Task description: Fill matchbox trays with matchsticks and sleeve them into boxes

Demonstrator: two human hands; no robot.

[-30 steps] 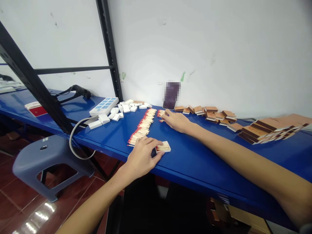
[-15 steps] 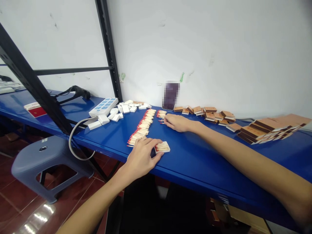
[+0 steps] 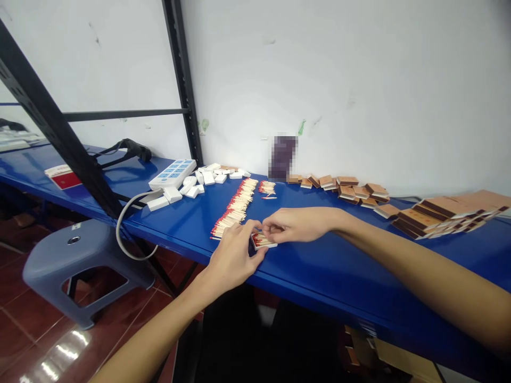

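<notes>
Presently on my blue table (image 3: 319, 274), item by item. One white tray (image 3: 272, 246), near the table's front edge, a little right of the long row's near end; red-tipped matches (image 3: 259, 241) lie inside it. One left hand (image 3: 235, 251), mine, thumb and fingers parted around the tray, gripping it by its left part, thumb on the near side. One right hand (image 3: 293, 225), mine, fingers curled and bunched together, tips at the tray's far right part; whether they pinch any matches I cannot tell.

One long row of matches (image 3: 239, 203), running from far to near on the left of my hands, heads to the left. One small pile of matches (image 3: 267, 187), right of the row's far end, with a few loose matches (image 3: 269, 198) just on its near side.

Far left: a cluster of small white boxes (image 3: 208, 177), beside a white power strip (image 3: 174, 174). Far right: loose brown matchboxes (image 3: 348, 191) along the wall (image 3: 359, 80); further right, a large stack of brown matchboxes (image 3: 451, 210). Left of the table, on the floor: one grey-blue stool (image 3: 77, 247).
</notes>
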